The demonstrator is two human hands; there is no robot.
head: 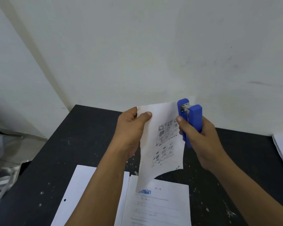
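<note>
now, left hand (129,128) pinching printed sheet (162,144), right hand (201,139) gripping blue stapler (193,121) at its corner

1 stapler (190,121), 2 hands (131,129), 4 docs (160,152)

I see the printed sheet (160,144) upright in the air, white with small grey pictures, its lower end curling, pinched at the top left corner by my left hand (131,128). The blue stapler (193,121) stands nose-up in my right hand (201,141), against the sheet's top right corner.

Left hand (131,128) raised, thumb pinching, right hand (198,136) raised beside it, fingers (185,126) curled
</note>
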